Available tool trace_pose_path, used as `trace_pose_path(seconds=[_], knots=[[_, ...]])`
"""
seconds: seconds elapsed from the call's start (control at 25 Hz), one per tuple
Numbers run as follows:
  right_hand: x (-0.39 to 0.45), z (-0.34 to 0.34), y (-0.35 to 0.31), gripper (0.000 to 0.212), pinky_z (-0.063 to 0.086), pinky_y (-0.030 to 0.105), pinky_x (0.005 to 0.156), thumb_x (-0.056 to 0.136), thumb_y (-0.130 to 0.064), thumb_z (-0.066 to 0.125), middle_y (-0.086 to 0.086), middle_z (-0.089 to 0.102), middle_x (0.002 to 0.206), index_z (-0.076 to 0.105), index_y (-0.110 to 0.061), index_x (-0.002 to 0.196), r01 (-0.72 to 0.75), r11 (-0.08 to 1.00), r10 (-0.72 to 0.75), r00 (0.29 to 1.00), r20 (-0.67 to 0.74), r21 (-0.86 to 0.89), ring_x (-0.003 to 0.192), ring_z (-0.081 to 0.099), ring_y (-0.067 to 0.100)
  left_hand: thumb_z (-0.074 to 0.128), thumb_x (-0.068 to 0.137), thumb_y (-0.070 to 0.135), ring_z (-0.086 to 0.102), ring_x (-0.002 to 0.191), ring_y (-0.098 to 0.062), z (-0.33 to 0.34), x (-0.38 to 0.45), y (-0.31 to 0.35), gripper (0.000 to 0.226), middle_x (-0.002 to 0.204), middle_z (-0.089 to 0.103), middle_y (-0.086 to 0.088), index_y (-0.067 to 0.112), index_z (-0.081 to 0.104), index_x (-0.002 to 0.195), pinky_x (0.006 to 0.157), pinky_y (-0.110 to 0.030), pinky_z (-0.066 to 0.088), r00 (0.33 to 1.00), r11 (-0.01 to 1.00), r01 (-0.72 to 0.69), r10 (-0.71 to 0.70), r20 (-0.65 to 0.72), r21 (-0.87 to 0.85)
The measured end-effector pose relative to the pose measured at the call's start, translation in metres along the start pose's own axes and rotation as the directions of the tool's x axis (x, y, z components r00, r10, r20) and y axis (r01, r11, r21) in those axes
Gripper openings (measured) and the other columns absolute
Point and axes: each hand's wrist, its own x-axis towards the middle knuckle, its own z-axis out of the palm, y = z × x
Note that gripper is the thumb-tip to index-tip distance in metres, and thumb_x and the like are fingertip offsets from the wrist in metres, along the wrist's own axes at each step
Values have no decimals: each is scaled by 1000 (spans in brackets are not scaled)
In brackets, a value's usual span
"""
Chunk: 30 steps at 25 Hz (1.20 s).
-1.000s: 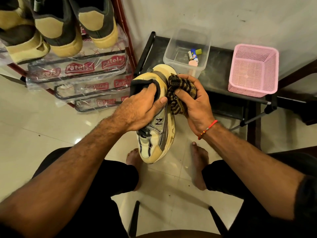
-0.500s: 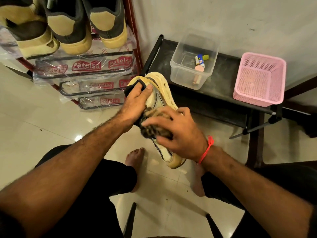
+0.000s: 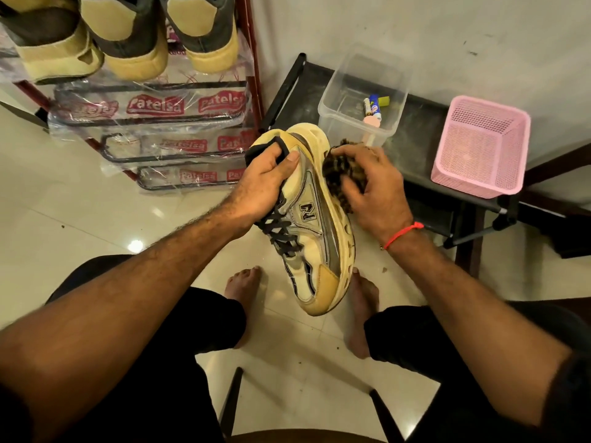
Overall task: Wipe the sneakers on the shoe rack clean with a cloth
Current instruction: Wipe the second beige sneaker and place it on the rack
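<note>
Right hand (image 3: 372,190) is now pressing the mottled brown-black cloth (image 3: 340,169) against the sole side, fingers curled gripping it; left hand (image 3: 262,190) fingers are gripping the cream-and-silver mesh sneaker (image 3: 315,238) collar.

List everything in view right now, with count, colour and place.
sneaker: 1, cream and grey, held mid-air.
cloth: 1, brown-black patterned, against the sneaker's sole edge.
shoes on rack: 3 visible, tan and dark grey, top left.
shoe rack: 1, red frame, plastic-wrapped.
clear tub: 1, on the dark bench, small items inside.
pink basket: 1, bench right.
left hand: grips the sneaker's collar.
right hand: holds the cloth.
</note>
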Motion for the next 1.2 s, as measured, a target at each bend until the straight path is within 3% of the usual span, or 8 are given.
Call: trace_pose_path(seconds=[0.2,0.36,0.52,0.64,0.8,0.96,1.08,1.2], knots=[[-37,22,-26,46,46,24,99,80,-7,68,11,55,124,67,-20,124,372,926,-369,863,344,59,111,55,21,47,107,29,70,108,-16,-13,9,-3,31,116,74,1,15,62,131,104,-48,52,993,1000,8,-12,-119,-31],[-13,7,0,43,51,40,102,80,-8,69,11,56,124,68,-19,122,85,996,-78,981,178,-31,112,57,24,48,107,28,71,109,-13,-23,12,-3,33,120,74,2,17,60,136,102,-44,55,975,998,29,-40,-217,-52],[-33,22,-20,41,51,30,95,80,-12,72,12,56,123,69,-19,120,368,929,-358,854,378,47,109,58,24,48,107,29,71,109,-14,-20,14,-4,32,118,74,2,16,62,132,103,-45,54,977,999,32,-40,-208,-42],[-14,12,-5,43,51,41,100,78,-8,71,11,56,122,69,-18,120,98,995,-93,976,195,-19,110,58,24,48,107,29,70,111,-13,-23,15,-3,33,120,73,2,16,60,135,103,-43,54,967,998,17,-30,-253,-55],[-35,23,-22,41,50,31,98,81,-14,69,11,55,125,68,-21,121,324,946,-306,870,386,19,111,57,24,48,106,31,71,109,-15,-18,12,-7,32,117,74,2,16,62,131,102,-46,54,972,999,31,-39,-231,-37],[-15,13,-13,46,50,38,102,77,-10,65,12,57,122,69,-19,122,108,994,-103,982,161,-22,110,58,24,47,107,27,68,115,-16,-11,9,-4,33,123,72,0,15,59,135,106,-45,52,983,996,29,-43,-178,-86],[-26,19,-24,45,49,30,100,78,-9,66,13,57,121,69,-17,122,291,957,-282,930,237,-3,109,58,23,46,108,25,70,110,-18,-6,6,-4,30,118,74,-3,12,62,130,104,-46,53,989,994,43,-57,-137,-101],[-15,15,-21,45,50,37,103,79,-4,68,13,56,123,68,-17,123,160,987,-156,977,143,-14,113,58,24,46,108,24,71,110,-20,-4,6,-5,29,117,74,-5,10,62,128,103,-44,54,986,990,71,-88,-140,-122]])
